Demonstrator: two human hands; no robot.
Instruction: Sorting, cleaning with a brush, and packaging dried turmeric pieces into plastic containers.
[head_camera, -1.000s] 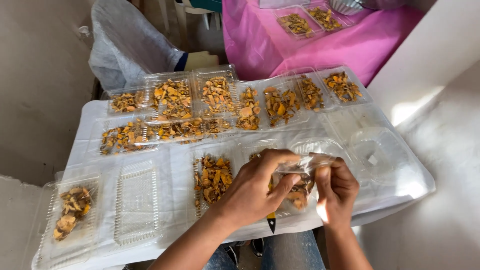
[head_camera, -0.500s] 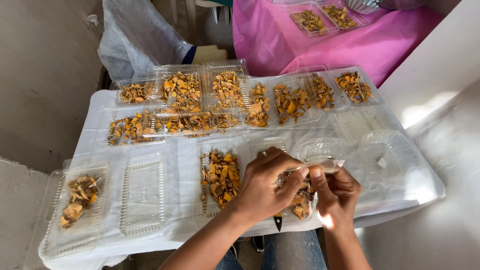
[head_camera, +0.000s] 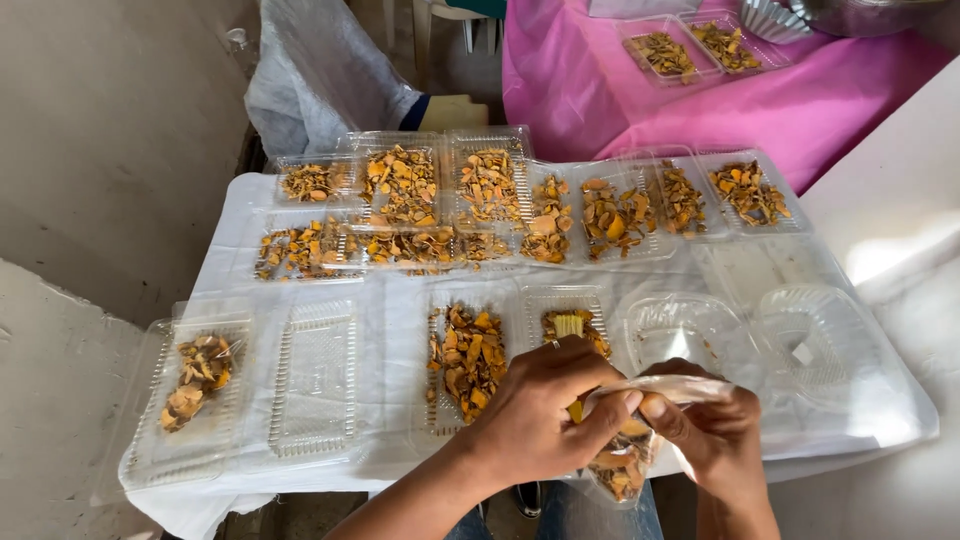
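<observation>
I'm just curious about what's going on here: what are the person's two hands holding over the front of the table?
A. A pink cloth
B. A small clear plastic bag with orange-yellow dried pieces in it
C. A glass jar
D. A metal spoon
B: both the left hand and the right hand grip a clear plastic bag with orange-yellow pieces inside.
</observation>
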